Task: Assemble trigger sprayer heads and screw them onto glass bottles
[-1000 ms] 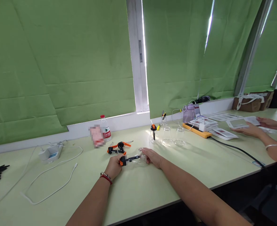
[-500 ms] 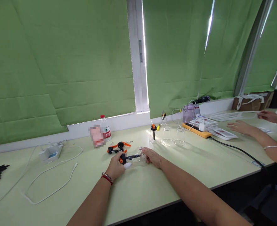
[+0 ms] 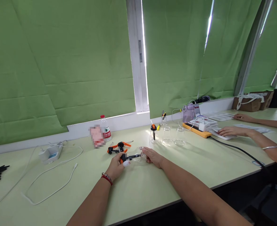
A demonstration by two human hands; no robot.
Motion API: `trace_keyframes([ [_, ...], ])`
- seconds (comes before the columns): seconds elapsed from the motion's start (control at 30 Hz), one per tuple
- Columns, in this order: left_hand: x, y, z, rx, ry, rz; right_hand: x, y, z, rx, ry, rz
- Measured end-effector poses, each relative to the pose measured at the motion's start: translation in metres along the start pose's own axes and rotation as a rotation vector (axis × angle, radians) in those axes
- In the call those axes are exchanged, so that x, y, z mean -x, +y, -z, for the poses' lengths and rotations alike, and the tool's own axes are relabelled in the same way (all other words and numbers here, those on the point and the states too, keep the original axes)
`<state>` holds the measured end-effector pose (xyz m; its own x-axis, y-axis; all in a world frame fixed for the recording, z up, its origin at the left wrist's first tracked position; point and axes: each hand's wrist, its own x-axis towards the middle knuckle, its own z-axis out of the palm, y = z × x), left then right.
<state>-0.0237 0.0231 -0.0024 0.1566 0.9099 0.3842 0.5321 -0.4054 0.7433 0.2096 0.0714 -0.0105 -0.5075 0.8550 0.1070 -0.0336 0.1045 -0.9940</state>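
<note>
Both my hands hold a clear bottle (image 3: pixel 136 159) lying sideways just over the table, with a dark rod inside it. My left hand (image 3: pixel 116 166) is closed round its black-and-orange cap (image 3: pixel 122 158); something white covers the tip of a finger. At the bottle's other end, my right hand (image 3: pixel 154 158) pinches the clear base. Just beyond the left hand lie black-and-orange cap parts (image 3: pixel 119 146) with orange arms. Farther back, a similar clear container (image 3: pixel 152 137) stands upright under a black-and-orange top.
Clear glass pieces (image 3: pixel 179 142) and a yellow-handled tool (image 3: pixel 158 127) lie behind. An orange power strip (image 3: pixel 197 130) trails a black cable. To the left are a white cable (image 3: pixel 69 179) and a water bottle (image 3: pixel 107 133). At right, a co-worker's hands (image 3: pixel 230 131) touch white sheets.
My left hand and the cap have tilted very slightly; my right hand keeps its place. The co-worker's hands have moved left, onto the white sheets and the stack.
</note>
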Motion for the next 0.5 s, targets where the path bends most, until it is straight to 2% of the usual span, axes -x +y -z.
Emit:
trace_keyframes([
  [0.17,0.0,-0.004,-0.001,-0.01,0.016,-0.001,-0.002,0.004,-0.001,0.024,0.038,-0.023],
  [0.37,-0.001,-0.005,-0.008,0.19,0.102,0.017,-0.006,0.01,-0.003,0.069,0.03,-0.014],
  [0.5,-0.003,-0.007,-0.013,0.224,0.183,-0.097,-0.007,0.013,-0.004,0.095,0.031,-0.018],
])
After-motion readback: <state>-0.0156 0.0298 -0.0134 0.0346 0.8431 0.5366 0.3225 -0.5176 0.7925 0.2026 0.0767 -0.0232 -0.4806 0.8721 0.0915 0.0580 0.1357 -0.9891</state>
